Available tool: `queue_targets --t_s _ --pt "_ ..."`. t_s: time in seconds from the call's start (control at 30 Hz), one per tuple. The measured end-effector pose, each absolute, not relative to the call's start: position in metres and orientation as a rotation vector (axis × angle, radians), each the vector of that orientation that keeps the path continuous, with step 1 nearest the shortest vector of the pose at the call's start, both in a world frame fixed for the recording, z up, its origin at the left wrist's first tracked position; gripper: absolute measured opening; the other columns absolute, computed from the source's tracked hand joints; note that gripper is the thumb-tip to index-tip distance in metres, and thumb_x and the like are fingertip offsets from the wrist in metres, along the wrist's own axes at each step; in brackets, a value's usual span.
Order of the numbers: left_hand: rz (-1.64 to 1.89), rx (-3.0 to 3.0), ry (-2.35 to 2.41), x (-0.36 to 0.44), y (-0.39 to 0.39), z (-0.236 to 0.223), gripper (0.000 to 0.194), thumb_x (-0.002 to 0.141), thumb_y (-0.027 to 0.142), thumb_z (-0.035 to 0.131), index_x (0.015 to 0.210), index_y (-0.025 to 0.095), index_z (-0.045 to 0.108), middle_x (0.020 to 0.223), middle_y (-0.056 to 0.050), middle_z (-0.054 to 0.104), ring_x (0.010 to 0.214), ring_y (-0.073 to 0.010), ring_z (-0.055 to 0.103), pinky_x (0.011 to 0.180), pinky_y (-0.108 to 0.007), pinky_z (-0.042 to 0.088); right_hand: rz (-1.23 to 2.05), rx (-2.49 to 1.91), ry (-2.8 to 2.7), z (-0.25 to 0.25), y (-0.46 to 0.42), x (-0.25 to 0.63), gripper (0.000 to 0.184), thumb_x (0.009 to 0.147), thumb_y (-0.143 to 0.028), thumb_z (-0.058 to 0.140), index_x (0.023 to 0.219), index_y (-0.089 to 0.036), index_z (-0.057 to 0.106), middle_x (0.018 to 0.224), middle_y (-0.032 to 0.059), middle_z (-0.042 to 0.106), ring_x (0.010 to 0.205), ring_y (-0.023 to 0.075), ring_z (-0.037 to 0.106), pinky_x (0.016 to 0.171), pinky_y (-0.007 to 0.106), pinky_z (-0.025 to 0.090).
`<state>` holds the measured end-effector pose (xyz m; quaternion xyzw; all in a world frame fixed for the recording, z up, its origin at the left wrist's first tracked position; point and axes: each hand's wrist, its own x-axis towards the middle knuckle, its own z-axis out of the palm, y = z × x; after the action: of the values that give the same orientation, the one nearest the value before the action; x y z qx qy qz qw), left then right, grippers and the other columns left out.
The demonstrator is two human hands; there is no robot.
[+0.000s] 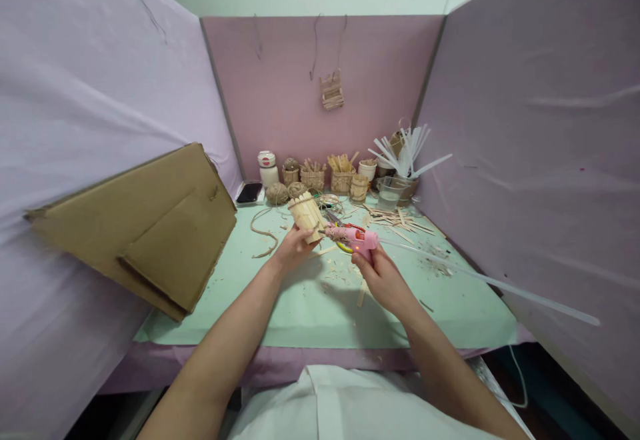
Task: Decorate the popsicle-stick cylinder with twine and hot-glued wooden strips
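My left hand [295, 247] is closed around the lower end of a small cup made of wooden sticks [306, 213], which is tilted above the table. A band of twine runs around its upper part. In my right hand [383, 273] is a pink hot glue gun [361, 240], its nozzle pointing left at the cup's lower side. Whether the nozzle touches the sticks I cannot tell. A small orange light glows on the gun, and a long translucent glue stick [490, 280] juts out of its back to the right. Scissors [345, 247] with coloured handles lie partly hidden behind the gun.
Along the back stand a white jar [269, 170], stick-filled baskets [343, 179] and a pot of glue sticks [407, 153]. Twine balls [277, 193], a phone [250, 193] and loose wooden sticks [400, 219] lie before them. A cardboard piece [165, 227] leans at the left.
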<state>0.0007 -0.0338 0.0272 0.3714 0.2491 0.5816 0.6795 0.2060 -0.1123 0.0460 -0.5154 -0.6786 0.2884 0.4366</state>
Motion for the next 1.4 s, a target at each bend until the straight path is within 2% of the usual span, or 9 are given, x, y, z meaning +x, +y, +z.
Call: queue_targets --t_s 0.13,0.27,0.7,1.03,1.4 --pt "1.303 0.836 0.553 0.0009 -0.0336 0.0266 0.058 0.066 0.015 0.075 0.122 0.024 0.064 0.108 -0.006 0.073 0.107 -0.0236 0.065 0.102 -0.037 0.044 0.705 -1.281 -1.697 0.0449 -0.1113 0.2064 0.043 0.089 -0.05 0.048 0.114 -0.017 0.06 0.099 0.0123 0.069 0.093 0.0289 0.062 0.084 0.041 0.049" --pt "1.305 0.836 0.558 0.0004 -0.0331 0.0255 0.055 0.067 0.015 0.075 0.12 0.024 0.064 0.108 -0.006 0.072 0.11 -0.0247 0.064 0.103 -0.039 0.043 0.689 -1.284 -1.689 0.0442 -0.1107 0.207 0.039 0.089 -0.05 0.048 0.109 -0.019 0.061 0.096 0.0109 0.069 0.09 0.0281 0.063 0.082 0.04 0.049" --pt "1.307 0.839 0.545 -0.0004 -0.0322 0.0242 0.062 0.066 0.015 0.074 0.126 0.026 0.062 0.107 -0.004 0.074 0.11 -0.0246 0.065 0.102 -0.039 0.044 0.671 -1.25 -1.67 0.0437 -0.1106 0.2072 0.043 0.089 -0.048 0.049 0.118 -0.018 0.061 0.109 0.0129 0.071 0.099 0.0283 0.063 0.09 0.042 0.049" --pt "1.303 0.834 0.541 0.0003 -0.0316 0.0245 0.054 0.065 0.014 0.075 0.118 0.023 0.066 0.106 -0.004 0.074 0.105 -0.0226 0.066 0.1 -0.037 0.046 0.691 -1.298 -1.652 0.0455 -0.1111 0.2087 0.04 0.088 -0.048 0.048 0.112 -0.02 0.061 0.097 0.0116 0.07 0.095 0.0293 0.064 0.085 0.041 0.05" --pt "1.296 0.854 0.545 0.0003 -0.0316 0.0241 0.051 0.065 0.016 0.076 0.114 0.023 0.066 0.106 -0.005 0.073 0.107 -0.0239 0.065 0.101 -0.038 0.045 0.701 -1.306 -1.657 0.0462 -0.1108 0.2094 0.042 0.089 -0.048 0.047 0.117 -0.019 0.059 0.103 0.0127 0.07 0.101 0.0304 0.064 0.09 0.043 0.048"
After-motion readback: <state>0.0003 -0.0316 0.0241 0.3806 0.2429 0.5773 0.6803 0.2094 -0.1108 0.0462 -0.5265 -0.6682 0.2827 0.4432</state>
